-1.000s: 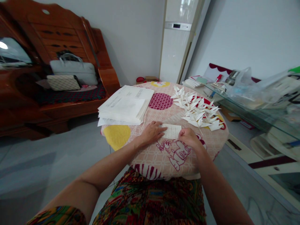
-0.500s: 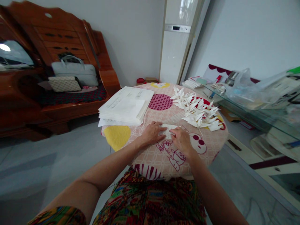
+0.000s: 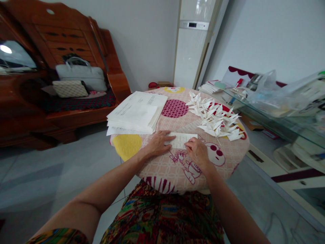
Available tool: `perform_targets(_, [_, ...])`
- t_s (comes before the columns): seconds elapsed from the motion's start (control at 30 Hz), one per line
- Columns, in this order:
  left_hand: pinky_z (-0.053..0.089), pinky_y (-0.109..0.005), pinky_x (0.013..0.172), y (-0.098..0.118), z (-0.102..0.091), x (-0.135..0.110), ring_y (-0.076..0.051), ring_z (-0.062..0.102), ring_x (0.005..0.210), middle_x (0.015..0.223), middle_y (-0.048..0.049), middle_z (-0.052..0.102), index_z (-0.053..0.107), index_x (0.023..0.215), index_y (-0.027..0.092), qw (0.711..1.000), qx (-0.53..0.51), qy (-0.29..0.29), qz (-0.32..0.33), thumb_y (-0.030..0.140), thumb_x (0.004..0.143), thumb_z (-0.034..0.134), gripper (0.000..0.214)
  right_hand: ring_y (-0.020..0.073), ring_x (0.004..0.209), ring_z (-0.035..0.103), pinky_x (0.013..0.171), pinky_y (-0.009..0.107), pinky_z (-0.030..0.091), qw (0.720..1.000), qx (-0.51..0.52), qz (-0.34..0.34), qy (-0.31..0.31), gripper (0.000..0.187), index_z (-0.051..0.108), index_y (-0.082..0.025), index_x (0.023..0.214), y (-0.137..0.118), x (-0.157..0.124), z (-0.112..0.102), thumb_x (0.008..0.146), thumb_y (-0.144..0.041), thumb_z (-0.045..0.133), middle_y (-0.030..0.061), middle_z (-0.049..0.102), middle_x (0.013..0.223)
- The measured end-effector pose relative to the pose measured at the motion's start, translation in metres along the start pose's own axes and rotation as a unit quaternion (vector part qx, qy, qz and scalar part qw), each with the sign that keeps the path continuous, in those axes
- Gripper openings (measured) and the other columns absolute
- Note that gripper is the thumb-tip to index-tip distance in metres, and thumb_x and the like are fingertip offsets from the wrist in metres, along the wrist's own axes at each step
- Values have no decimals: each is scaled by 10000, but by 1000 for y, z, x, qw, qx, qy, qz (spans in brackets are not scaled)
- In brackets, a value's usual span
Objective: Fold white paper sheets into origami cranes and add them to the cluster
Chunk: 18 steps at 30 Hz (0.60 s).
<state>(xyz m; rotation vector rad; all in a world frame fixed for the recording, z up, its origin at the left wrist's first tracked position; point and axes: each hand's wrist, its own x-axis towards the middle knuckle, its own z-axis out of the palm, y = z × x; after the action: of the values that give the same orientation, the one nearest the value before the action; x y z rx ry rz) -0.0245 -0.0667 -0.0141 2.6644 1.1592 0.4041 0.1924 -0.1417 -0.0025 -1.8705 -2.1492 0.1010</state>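
Observation:
A small printed sheet of paper (image 3: 179, 140) lies flat on the patterned tablecloth (image 3: 162, 169) in front of me. My left hand (image 3: 159, 143) rests on its left end, palm down with the fingers spread. At the right end, my right hand (image 3: 198, 150) has its thumb and fingertips pinched together on the paper's edge. Just beyond the sheet is a clear ruler-like strip (image 3: 188, 127). Many folded white paper cranes (image 3: 214, 117) are heaped to the right of it.
A thick stack of printed paper (image 3: 134, 110) sits at the table's left side. Along the right runs a glass-topped stand (image 3: 269, 120) with plastic bags (image 3: 266, 91) and more papers (image 3: 210, 87). A wooden sofa (image 3: 71, 44) holding a grey bag (image 3: 81, 76) stands behind left.
My left hand has slid left along the paper, and more of its printed face shows between my hands. The right hand stays near the right end, its fingers more curled in.

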Motion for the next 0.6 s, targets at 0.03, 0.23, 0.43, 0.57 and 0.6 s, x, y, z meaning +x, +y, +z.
perform_targets(0.03, [325, -503, 1164, -2, -2, -1, -307, 476, 1350, 1486, -128, 499, 624, 1358, 228, 1000, -4, -3, -1, 271, 855, 597, 506, 206, 968, 600, 817, 290, 424, 1000, 0, -1, 1, 220, 777, -197, 874, 0, 0, 0, 898, -152, 563, 80, 692, 1018])
perform_targets(0.23, [355, -469, 1165, -16, -9, -8, -310, 454, 1382, 1521, -139, 459, 629, 1348, 186, 998, -58, -19, 6, 183, 805, 587, 545, 211, 953, 610, 812, 304, 434, 1000, 10, 0, 6, 227, 778, -200, 839, -1, 0, -3, 885, -133, 566, 80, 697, 992])
perform_targets(0.43, [382, -453, 1158, -43, -16, -8, -268, 464, 1388, 1540, -78, 458, 544, 1419, 243, 991, -115, -44, 55, 52, 728, 520, 717, 215, 890, 630, 786, 315, 459, 997, 58, -11, 52, 215, 768, -200, 794, 5, 1, 7, 835, -108, 578, 80, 710, 930])
perform_targets(0.57, [397, -460, 1145, -47, -17, 5, -271, 515, 1340, 1449, -114, 556, 579, 1372, 197, 987, -147, 49, 48, 136, 828, 532, 550, 247, 876, 652, 817, 357, 504, 973, 142, 38, 178, 239, 766, -160, 944, 19, 2, 18, 825, -156, 559, 117, 729, 929])
perform_targets(0.6, [390, -475, 1149, -43, -16, 10, -282, 516, 1337, 1446, -124, 556, 580, 1368, 191, 986, -147, 61, 51, 186, 842, 566, 526, 263, 909, 653, 848, 380, 509, 964, 148, 53, 215, 272, 758, -146, 998, 24, 2, 20, 825, -171, 550, 135, 731, 961])
